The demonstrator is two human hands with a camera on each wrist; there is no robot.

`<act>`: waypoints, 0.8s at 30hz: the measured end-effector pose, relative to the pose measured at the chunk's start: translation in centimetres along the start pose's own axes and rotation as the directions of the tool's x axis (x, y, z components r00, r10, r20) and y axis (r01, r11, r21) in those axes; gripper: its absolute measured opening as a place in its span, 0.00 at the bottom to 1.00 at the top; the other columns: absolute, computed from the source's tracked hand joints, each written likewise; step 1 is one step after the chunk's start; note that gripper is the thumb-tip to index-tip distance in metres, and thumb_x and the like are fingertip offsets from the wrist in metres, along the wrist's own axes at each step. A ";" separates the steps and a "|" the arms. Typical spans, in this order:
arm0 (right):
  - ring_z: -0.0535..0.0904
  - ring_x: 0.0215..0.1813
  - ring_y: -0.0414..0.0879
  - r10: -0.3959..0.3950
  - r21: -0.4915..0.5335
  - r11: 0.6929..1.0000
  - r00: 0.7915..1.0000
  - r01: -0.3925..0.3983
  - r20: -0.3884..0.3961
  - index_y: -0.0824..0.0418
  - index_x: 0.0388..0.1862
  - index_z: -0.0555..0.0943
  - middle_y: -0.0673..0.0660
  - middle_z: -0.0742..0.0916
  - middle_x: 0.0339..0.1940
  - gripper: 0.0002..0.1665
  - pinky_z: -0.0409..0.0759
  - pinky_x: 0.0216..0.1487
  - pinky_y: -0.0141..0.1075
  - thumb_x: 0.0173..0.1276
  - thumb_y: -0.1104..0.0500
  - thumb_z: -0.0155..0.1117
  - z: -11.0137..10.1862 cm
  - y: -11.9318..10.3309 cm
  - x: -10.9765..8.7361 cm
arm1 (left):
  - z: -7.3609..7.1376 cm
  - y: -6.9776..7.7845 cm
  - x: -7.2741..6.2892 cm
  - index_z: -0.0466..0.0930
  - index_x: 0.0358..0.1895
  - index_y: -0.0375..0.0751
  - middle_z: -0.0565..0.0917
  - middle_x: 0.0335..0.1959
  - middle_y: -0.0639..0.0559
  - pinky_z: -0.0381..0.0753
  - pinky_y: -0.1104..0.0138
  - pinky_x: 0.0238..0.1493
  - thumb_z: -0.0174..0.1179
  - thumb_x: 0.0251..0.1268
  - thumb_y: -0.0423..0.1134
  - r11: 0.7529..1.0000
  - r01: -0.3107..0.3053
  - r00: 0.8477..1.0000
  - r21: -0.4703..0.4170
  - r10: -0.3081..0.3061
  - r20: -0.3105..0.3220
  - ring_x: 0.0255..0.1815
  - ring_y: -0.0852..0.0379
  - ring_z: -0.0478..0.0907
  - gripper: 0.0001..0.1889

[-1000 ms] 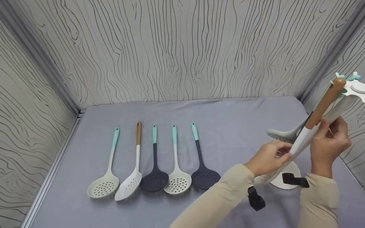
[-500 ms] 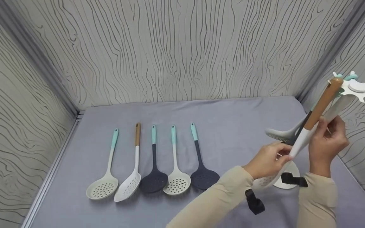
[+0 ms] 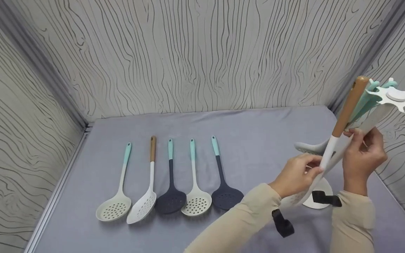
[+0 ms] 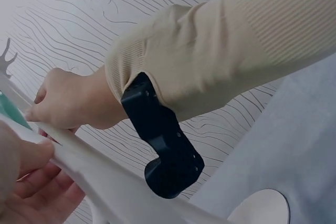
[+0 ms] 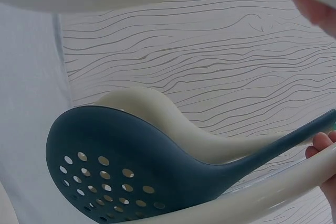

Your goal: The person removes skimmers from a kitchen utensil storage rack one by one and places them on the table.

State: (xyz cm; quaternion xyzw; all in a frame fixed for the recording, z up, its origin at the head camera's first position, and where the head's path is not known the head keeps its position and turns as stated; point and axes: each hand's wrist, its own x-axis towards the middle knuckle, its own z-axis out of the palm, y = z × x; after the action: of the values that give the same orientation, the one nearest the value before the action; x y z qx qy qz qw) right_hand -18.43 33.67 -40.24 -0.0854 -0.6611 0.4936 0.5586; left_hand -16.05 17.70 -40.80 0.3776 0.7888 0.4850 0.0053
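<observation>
My left hand pinches the white shaft of a skimmer with a brown handle, tilted with its handle up. The handle's top stands just left of the hook rack on a white utensil stand. My right hand grips the stand's post below the rack. Two turquoise handles hang on the hooks. In the right wrist view, a dark blue skimmer and a cream one hang beside the post, near my right fingertips. The held skimmer's head is partly hidden behind my left forearm.
Several skimmers lie in a row on the grey cloth: a cream one, a white one with a brown handle, a dark one, another cream one and another dark one. The stand's round base is low on the right.
The brown handle has shifted left and slightly up from the rack's hook, uncovering the turquoise handles behind it. My right hand stays on the post; the skimmers on the cloth have not moved.
</observation>
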 end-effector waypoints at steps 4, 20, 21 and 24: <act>0.83 0.31 0.27 0.017 0.033 0.999 1.000 -0.017 0.007 0.68 0.45 0.81 0.35 0.85 0.28 0.11 0.79 0.40 0.16 0.68 0.62 0.60 0.1 -0.1 0.1 | -0.1 -0.4 -0.3 0.78 0.55 0.34 0.84 0.49 0.46 0.72 0.91 0.47 0.54 0.70 0.32 0.999 -0.007 0.999 -0.034 0.005 -0.035 0.49 0.65 0.82 0.14; 0.83 0.31 0.29 0.028 0.066 0.997 1.000 -0.028 0.008 0.66 0.44 0.82 0.37 0.86 0.27 0.11 0.79 0.40 0.17 0.67 0.61 0.62 0.2 0.0 0.0 | -0.2 -1.6 -1.0 0.78 0.52 0.31 0.84 0.46 0.41 0.76 0.88 0.47 0.55 0.69 0.30 0.988 0.022 0.996 -0.153 -0.034 -0.077 0.47 0.62 0.83 0.12; 0.83 0.31 0.29 0.029 0.070 0.997 1.000 -0.029 0.007 0.66 0.44 0.82 0.37 0.86 0.27 0.10 0.79 0.40 0.17 0.67 0.61 0.62 0.2 0.0 0.0 | -0.2 -1.7 -1.1 0.78 0.52 0.31 0.84 0.46 0.41 0.76 0.88 0.47 0.55 0.69 0.30 0.987 0.022 0.996 -0.160 -0.035 -0.079 0.47 0.61 0.83 0.12; 0.83 0.31 0.28 0.035 0.067 0.997 0.999 -0.035 0.007 0.64 0.44 0.82 0.37 0.86 0.27 0.09 0.79 0.41 0.17 0.67 0.62 0.62 0.2 -0.2 0.0 | -0.1 -2.1 -1.3 0.78 0.52 0.30 0.84 0.46 0.40 0.77 0.87 0.47 0.55 0.69 0.30 0.982 0.038 0.995 -0.184 -0.054 -0.081 0.47 0.60 0.83 0.12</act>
State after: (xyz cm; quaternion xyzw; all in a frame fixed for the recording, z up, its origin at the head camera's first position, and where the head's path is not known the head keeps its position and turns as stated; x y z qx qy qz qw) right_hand -18.47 33.48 -40.08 -0.0769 -0.6442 0.5254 0.5505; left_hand -16.39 16.29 -42.80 0.3360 0.7492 0.5705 0.0170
